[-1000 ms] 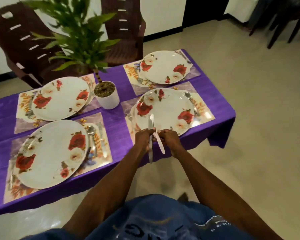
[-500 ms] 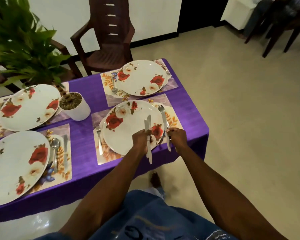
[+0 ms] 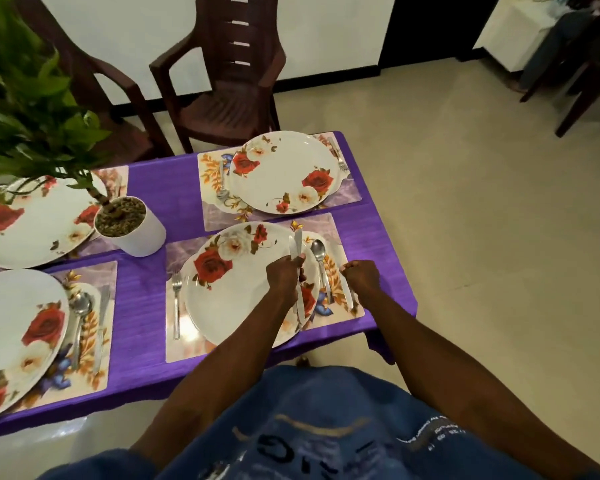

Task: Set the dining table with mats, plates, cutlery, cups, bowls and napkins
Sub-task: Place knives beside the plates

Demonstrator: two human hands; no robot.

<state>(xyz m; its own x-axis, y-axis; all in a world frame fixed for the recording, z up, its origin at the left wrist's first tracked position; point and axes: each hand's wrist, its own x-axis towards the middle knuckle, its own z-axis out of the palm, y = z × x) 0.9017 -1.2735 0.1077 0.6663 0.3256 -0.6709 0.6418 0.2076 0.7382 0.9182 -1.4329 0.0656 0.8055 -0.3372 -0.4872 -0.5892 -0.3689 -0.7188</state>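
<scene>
head view: only one camera here, so it all comes from this one, looking down at my own hands.
left hand: my left hand (image 3: 284, 277) is up over the near right plate (image 3: 243, 289), grip curled tight round a bunch of knives (image 3: 297, 271). Blades stick up past my knuckles, handles hang down over the plate's right edge. Can't tell if it's two or three.
right hand: my right hand (image 3: 361, 277) sits over the right edge of the near right mat (image 3: 340, 268), fingers curled in. A table knife (image 3: 345, 292) lies on the mat right under it; can't tell if my grip is on its top end or just beside it.
spoon: a spoon (image 3: 321, 266) lies on that mat between the plate and the table knife, bowl pointing away from me.
fork: a fork (image 3: 176, 306) lies on the mat left of the plate.
far right setting: the far plate (image 3: 284, 171) sits on its own mat (image 3: 347, 192), cutlery on both sides.
left side: two more rose plates, near left (image 3: 11, 334) and far left (image 3: 32, 220). The near one has a spoon and knife on its right.
middle: potted plant (image 3: 129, 223) in a white pot, standing on the purple tabletop (image 3: 142, 299) between the settings.
behind: brown plastic chair (image 3: 229, 84) at the far side.
</scene>
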